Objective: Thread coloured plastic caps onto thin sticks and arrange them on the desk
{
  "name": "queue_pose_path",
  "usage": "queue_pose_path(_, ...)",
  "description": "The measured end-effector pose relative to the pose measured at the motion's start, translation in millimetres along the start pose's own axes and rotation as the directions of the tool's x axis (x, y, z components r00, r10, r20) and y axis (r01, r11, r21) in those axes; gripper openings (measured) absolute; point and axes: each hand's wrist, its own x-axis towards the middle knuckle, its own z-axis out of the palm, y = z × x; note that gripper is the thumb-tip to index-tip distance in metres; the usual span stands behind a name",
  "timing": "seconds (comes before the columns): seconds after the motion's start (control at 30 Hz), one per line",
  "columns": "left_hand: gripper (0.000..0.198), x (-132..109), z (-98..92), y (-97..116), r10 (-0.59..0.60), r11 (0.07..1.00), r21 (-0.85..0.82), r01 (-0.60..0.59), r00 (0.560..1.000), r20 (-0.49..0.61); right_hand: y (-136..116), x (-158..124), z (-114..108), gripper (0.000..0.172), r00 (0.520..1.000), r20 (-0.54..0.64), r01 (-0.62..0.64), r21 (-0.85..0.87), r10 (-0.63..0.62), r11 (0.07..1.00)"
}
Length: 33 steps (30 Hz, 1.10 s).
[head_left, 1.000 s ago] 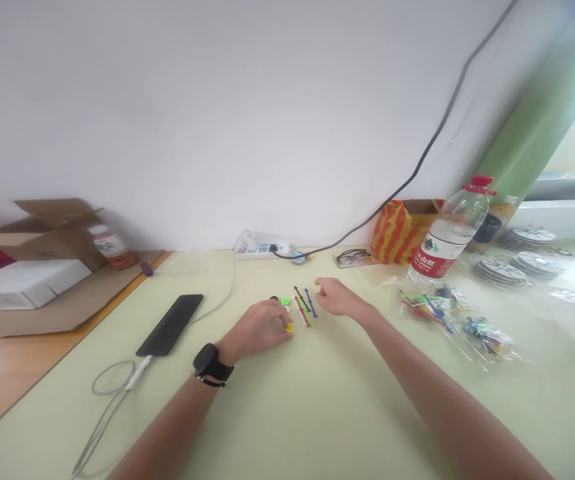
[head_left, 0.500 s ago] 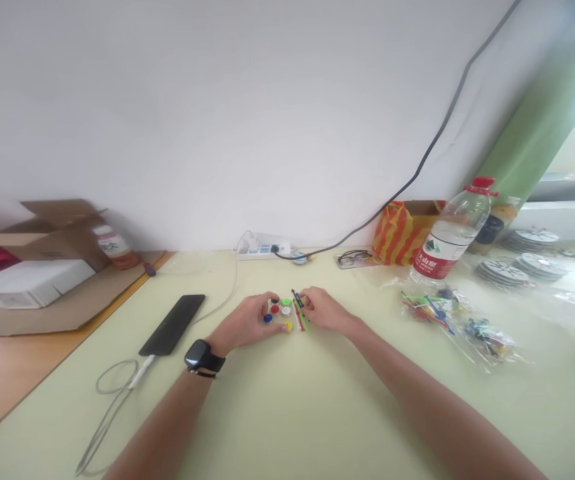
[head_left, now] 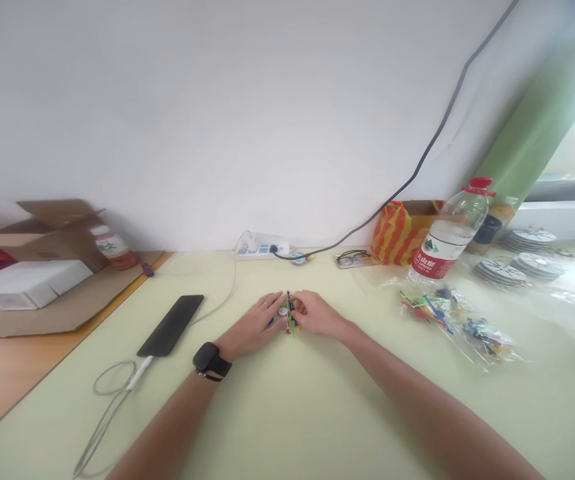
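Note:
Both hands meet at the middle of the pale green table (head_left: 317, 413). My left hand (head_left: 254, 327), with a black watch on its wrist, lies over several small coloured round pieces (head_left: 283, 311), its fingers curled around them. My right hand (head_left: 314, 313) is closed on a bunch of thin coloured plastic sticks (head_left: 291, 320), which it presses against the round pieces. The hands hide most of the small parts.
A black phone (head_left: 170, 325) on a white cable lies to the left. A water bottle (head_left: 447, 239), clear bags of coloured parts (head_left: 447, 317), stacked discs (head_left: 512, 263), glasses (head_left: 354, 257), a striped bag and a power strip (head_left: 262, 247) stand right and behind. Cardboard boxes (head_left: 42, 267) sit far left.
My right hand came leftwards, gathered the sticks that lay spread on the table and brought them against my left hand. My left hand closed over the round pieces.

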Motion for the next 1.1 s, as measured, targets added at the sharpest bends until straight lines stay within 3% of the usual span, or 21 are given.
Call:
queue_pose_path(0.5, 0.057, -1.4, -1.4, -5.9, -0.073, 0.996, -0.050, 0.074, 0.997, 0.009, 3.5, 1.2, 6.9, 0.023, 0.998, 0.028, 0.057, 0.081, -0.059, 0.995)
queue_pose_path(0.63, 0.060, -2.2, -1.7, -7.4, -0.089, 0.996, -0.008, 0.089, 0.996, -0.007, 0.3, 2.1, -3.4, 0.027, 0.998, 0.029, 0.047, -0.013, -0.046, 0.999)
queue_pose_path(0.77, 0.075, -2.0, -0.1, -4.2, -0.053, 0.997, 0.057, 0.055, 0.998, -0.035, 0.5, 2.6, -39.6, 0.031, 0.996, 0.011, -0.079, -0.229, 0.083, 0.970)
queue_pose_path(0.9, 0.081, -0.3, 2.2, 0.8, 0.004, 0.997, 0.083, -0.004, 1.000, -0.005, 15.2, -11.1, -104.7, 0.020, 0.978, -0.026, -0.202, -0.348, 0.206, 0.915)
queue_pose_path(1.0, 0.076, 1.9, 5.1, 5.4, 0.038, 0.996, 0.081, -0.036, 0.999, -0.028, 35.3, -36.2, -159.3, 0.010, 0.933, -0.086, -0.350, -0.447, 0.350, 0.823)
queue_pose_path(1.1, 0.068, 4.6, 8.2, 10.9, 0.064, 0.995, 0.084, -0.056, 0.993, -0.103, 57.8, -69.1, -200.0, 0.015, 0.863, -0.166, -0.489, -0.508, 0.476, 0.709)
